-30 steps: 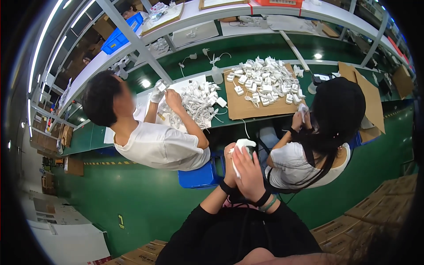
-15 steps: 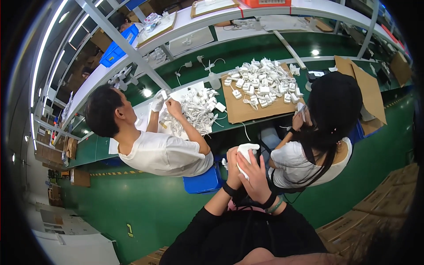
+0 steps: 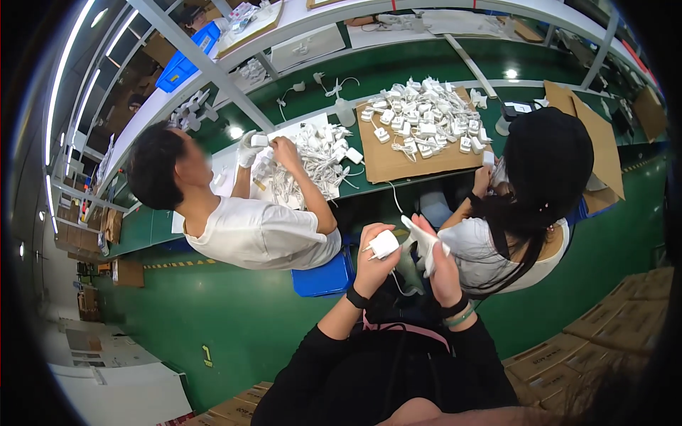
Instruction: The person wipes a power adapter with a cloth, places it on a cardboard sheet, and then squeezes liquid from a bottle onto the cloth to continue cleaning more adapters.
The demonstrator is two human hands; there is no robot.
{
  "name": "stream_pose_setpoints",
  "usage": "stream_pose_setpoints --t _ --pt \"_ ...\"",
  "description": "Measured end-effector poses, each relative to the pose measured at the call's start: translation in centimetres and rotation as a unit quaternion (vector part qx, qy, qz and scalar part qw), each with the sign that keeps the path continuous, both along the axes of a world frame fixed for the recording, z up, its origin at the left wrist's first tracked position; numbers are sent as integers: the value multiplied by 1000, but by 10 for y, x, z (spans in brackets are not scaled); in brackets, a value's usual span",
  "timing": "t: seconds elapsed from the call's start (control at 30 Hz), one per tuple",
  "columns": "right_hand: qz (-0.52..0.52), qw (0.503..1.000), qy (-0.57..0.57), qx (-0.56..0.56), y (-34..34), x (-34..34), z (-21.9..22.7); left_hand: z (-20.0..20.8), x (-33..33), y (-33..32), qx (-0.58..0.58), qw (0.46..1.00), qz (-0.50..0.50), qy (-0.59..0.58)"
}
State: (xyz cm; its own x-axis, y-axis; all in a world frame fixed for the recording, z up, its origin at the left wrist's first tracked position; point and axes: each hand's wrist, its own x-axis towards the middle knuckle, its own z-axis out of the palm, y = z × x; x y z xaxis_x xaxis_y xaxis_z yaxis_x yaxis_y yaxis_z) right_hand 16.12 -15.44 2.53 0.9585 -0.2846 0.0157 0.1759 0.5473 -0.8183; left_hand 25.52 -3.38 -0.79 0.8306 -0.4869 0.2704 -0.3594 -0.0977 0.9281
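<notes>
My left hand (image 3: 371, 275) is closed around a white charger plug (image 3: 384, 244), its prongs pointing left and its thin cord hanging below. A crumpled white cloth (image 3: 425, 243) lies along the inner side of my right hand (image 3: 446, 275), which is held a little apart from the charger plug. Part of that hand's grip is hidden by the cloth. Beyond my hands, a heap of white charger plugs (image 3: 426, 117) rests on a cardboard sheet (image 3: 380, 157). To its left is a tangled pile of white corded chargers (image 3: 312, 160).
One person (image 3: 259, 231) sits at the left and another (image 3: 526, 241) at the right, both handling white pieces at the green workbench (image 3: 369, 190). A blue stool (image 3: 323, 280) is left of my hands. Stacked brown cartons (image 3: 604, 334) stand lower right.
My hands have moved apart. The cloth, earlier pressed between them, is now at my right hand, and the charger plug shows in my left.
</notes>
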Motion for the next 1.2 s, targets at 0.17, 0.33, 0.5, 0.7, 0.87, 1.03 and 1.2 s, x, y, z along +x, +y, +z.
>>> stream_pose_setpoints --t 0.17,0.33,0.5,0.7,0.87,1.03,1.2 --pt "-25 801 -37 -597 17 -3 5 5 0 -3 54 991 -2 -119" --pt "-67 758 6 -649 22 5 8 7 -2 -3 43 997 15 -61" --pt "-97 764 11 -638 32 1 6 7 -1 0 40 998 11 -39" --pt "-83 770 -1 -632 38 -5 11 16 2 10 49 997 5 -59" --pt "-113 757 -10 -644 33 -1 23 30 -7 8 20 998 -62 19" --pt "-96 790 -9 -606 39 -11 26 31 0 13 48 993 -38 -98" --pt "-80 905 -22 -418 28 -35 22 53 0 13 41 993 -31 -110"
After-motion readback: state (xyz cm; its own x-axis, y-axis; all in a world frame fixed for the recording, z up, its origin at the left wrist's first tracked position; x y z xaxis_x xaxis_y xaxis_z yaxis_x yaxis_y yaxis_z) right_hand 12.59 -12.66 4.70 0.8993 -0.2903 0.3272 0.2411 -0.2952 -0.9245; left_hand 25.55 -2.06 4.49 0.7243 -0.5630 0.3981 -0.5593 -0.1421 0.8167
